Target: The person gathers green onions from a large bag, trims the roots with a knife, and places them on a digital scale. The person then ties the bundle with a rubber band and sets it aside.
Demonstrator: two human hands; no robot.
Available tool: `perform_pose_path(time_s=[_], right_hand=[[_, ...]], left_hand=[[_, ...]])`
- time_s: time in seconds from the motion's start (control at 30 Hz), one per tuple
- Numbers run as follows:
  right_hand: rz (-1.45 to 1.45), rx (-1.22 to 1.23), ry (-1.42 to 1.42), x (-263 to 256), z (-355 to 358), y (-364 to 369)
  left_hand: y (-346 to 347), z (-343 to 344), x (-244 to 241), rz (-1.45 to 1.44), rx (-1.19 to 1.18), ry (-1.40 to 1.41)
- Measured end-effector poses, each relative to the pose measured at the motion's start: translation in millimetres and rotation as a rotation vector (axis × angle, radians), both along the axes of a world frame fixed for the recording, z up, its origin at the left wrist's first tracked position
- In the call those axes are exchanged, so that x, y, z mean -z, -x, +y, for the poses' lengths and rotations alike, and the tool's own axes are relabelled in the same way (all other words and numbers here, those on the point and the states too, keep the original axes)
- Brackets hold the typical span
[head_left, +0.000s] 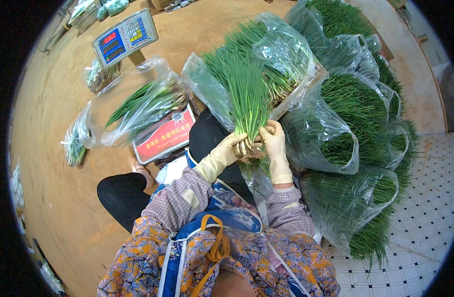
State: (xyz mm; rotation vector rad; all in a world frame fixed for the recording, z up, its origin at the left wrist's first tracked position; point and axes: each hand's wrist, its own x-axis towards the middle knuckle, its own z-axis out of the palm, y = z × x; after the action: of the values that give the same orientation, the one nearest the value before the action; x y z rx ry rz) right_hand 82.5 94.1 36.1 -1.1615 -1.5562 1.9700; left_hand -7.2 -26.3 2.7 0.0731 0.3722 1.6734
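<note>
A bunch of chives with pale roots (251,100) is held up before me, its green tops pointing away. My left hand (227,148), in a cream rubber glove, grips the bunch near its root end. On the other side, my right hand (276,139), gloved alike, has thumb and fingers pinched at the white stem bases. Just behind the bunch lies an opened clear plastic bag (290,44) of more chives (241,41). To the left, a smaller bunch of greens (152,100) in a clear bag rests on the red platform of a digital scale (165,135).
The scale's lit display (125,37) stands on a post at the upper left. Tied bagged bunches (75,143) lie on the brown floor (60,208). Several large plastic bags of chives (353,115) crowd my right side, beside black-dotted white tiles (420,222).
</note>
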Motion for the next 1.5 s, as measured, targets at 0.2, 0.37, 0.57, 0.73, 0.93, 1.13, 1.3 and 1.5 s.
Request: perform_pose_path(time_s=[0.2,0.37,0.57,0.73,0.93,1.13,1.3,1.5], right_hand=[[-0.082,-0.003,-0.333,-13.7,-4.6,0.3],[-0.281,-0.122,-0.904,-21.9,-11.1,6.0],[-0.359,-0.177,-0.805,-20.4,-3.7,5.5],[-0.332,-0.123,-0.857,-24.7,-6.9,1.3],[-0.375,-0.191,-0.985,-19.8,-7.0,6.8],[-0.330,-0.181,-1.224,-19.5,-4.8,7.5],[-0.287,-0.323,-1.057,-26.4,-4.3,9.4],[-0.360,-0.369,-0.710,-27.7,1.0,8.3]], left_hand=[[-1.1,1.8,-4.1,0.008,-0.001,-0.001],[-0.3,-0.9,8.8,0.126,-0.017,0.052],[-4.0,0.9,1.0,0.160,-0.075,0.121],[-4.8,1.9,5.0,0.168,-0.102,0.191],[-6.2,2.0,6.6,0.233,-0.125,0.220],[-7.4,4.0,10.8,0.237,-0.129,0.214],[-6.6,2.4,14.2,0.265,-0.119,0.207],[-8.2,2.4,14.7,0.303,-0.122,0.223]])
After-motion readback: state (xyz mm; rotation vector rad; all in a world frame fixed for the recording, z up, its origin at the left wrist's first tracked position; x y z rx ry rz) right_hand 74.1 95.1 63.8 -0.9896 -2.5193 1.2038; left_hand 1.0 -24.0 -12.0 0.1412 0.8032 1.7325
